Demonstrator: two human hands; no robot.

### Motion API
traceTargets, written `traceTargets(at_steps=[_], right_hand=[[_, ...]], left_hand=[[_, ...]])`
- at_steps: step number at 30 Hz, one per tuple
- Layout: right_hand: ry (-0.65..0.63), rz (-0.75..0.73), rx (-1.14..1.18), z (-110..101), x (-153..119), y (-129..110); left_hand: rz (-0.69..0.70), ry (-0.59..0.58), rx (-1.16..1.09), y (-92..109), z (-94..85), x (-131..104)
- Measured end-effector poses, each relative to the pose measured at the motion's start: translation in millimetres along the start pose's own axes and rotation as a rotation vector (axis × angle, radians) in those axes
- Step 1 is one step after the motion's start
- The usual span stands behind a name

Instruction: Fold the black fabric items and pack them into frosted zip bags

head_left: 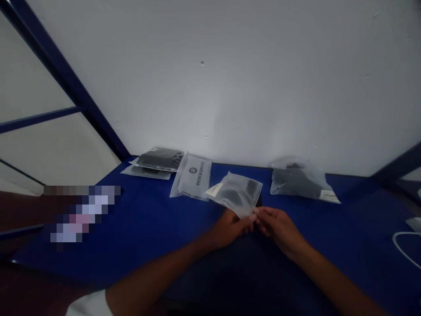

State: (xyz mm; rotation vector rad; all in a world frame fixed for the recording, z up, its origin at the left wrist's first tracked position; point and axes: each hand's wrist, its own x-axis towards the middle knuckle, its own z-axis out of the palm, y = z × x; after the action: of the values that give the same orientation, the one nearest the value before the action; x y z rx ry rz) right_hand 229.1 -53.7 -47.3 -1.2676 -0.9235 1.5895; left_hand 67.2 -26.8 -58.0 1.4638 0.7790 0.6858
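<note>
The table (138, 228) is a deep, plain blue, and the frame bars (66, 74) at the left are the same dark blue against a flat white wall (230, 66). The held pouch (237, 193) is frosted translucent white with a dark shape showing through, a pale label at one corner and a black barcode patch at another. The printed pouch (192, 176) is milky grey-white with dark grey lettering and a round logo. The stacked pouches (158, 161) and the far pouch (299, 181) show black contents under clear film. A white cable (403, 248) curves at the right edge. The sleeve (90, 305) is white.
</note>
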Motion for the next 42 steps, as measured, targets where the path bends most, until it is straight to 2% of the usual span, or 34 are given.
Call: traceTargets(at_steps=[6, 13, 17, 20, 22, 24, 27, 30, 33, 37, 42], right_hand=[[0.022, 0.048, 0.086, 6, -2, 1], [0.108, -0.042, 0.121, 9, -2, 4], [0.113, -0.079, 0.029, 5, -1, 1], [0.111, -0.097, -0.141, -2, -1, -4], [0.149, -0.212, -0.270, -6, -2, -6], [0.175, -0.435, -0.429, -8, -5, -8], [0.129, -0.811, -0.713, -9, -10, -10], [0.058, -1.054, -0.886, -9, -11, -10], [0.092, -1.156, -0.929, -9, -9, -9], [0.194, -1.203, -0.944, -7, -6, -5], [0.122, -1.336, -0.895, -5, -11, -6]], left_hand=[[0.011, 0.005, 0.087, 1, 1.7, -1], [0.097, 0.012, 0.157, 8, 6.0, -4], [0.102, -0.005, 0.193, 11, 5.5, -6], [0.053, -0.005, 0.150, 9, 4.8, -8], [0.010, -0.023, 0.075, 7, 3.7, -8], [-0.023, -0.057, -0.025, 5, 2.0, -7], [-0.046, -0.125, -0.213, 4, -1.9, -4], [-0.054, -0.151, -0.413, 6, -6.7, -3], [-0.052, -0.186, -0.529, 10, -11.7, -4], [-0.066, -0.288, -0.530, 13, -13.8, -6], [-0.087, -0.507, -0.478, 14, -7.0, -8]])
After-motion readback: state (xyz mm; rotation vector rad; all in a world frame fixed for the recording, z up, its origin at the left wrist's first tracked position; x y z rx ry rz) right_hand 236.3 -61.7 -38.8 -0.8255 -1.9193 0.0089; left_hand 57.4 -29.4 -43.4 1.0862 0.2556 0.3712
